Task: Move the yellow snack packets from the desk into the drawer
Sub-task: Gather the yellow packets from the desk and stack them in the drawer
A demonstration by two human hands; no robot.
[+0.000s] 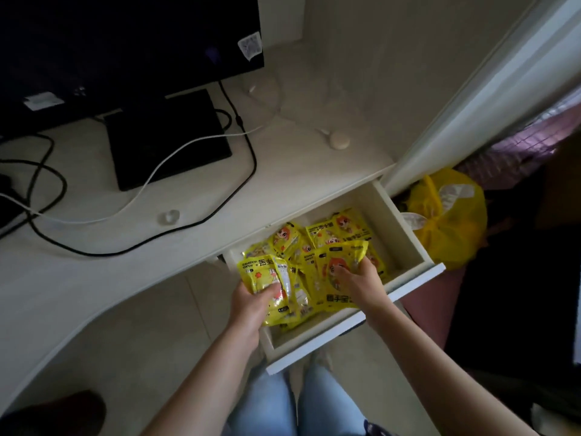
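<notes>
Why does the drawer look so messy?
The yellow snack packets lie jumbled and overlapping in the drawer, not stacked. The left hand and right hand each grip one. Nothing looks torn or spilled.

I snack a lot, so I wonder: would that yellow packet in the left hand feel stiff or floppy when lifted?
Probably floppy: the packet bends where the left hand grips it. Likely light, since a few fingers hold it. Its glossy film looks a bit slippery, and the packets in the drawer lie slumped on each other.
</notes>
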